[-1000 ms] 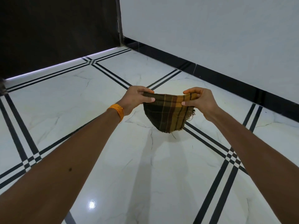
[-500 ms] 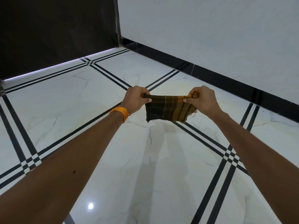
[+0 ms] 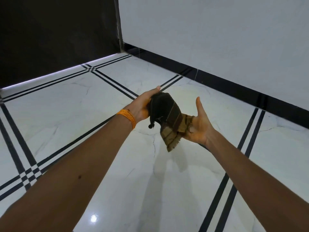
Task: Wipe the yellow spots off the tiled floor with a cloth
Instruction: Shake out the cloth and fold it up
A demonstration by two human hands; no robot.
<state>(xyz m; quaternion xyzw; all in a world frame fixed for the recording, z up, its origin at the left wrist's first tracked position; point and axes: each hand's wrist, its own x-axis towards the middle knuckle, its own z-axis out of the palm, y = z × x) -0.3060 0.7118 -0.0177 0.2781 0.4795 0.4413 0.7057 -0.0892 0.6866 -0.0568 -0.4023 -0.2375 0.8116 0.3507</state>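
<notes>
A brown and yellow plaid cloth [image 3: 168, 118] hangs bunched between both hands, above the white tiled floor [image 3: 87, 104]. My left hand [image 3: 143, 104], with an orange thread band on its wrist, cups the dark upper end of the cloth. The lighter, frayed end lies across the palm of my right hand [image 3: 199, 124], whose thumb points up; its fingers are hidden behind the cloth. A faint yellowish patch [image 3: 182, 94] shows on the tile beyond the hands.
Black double lines [image 3: 222, 198] cross the glossy marble tiles. A white wall with a black skirting [image 3: 234, 87] runs along the right, and a dark wall [image 3: 58, 30] closes the far left. A lamp glare [image 3: 93, 218] shines on the near floor.
The cloth was stretched flat between pinching fingers. Now both hands have turned palm-inward and the cloth is folded and bunched, with its frayed end hanging lower right.
</notes>
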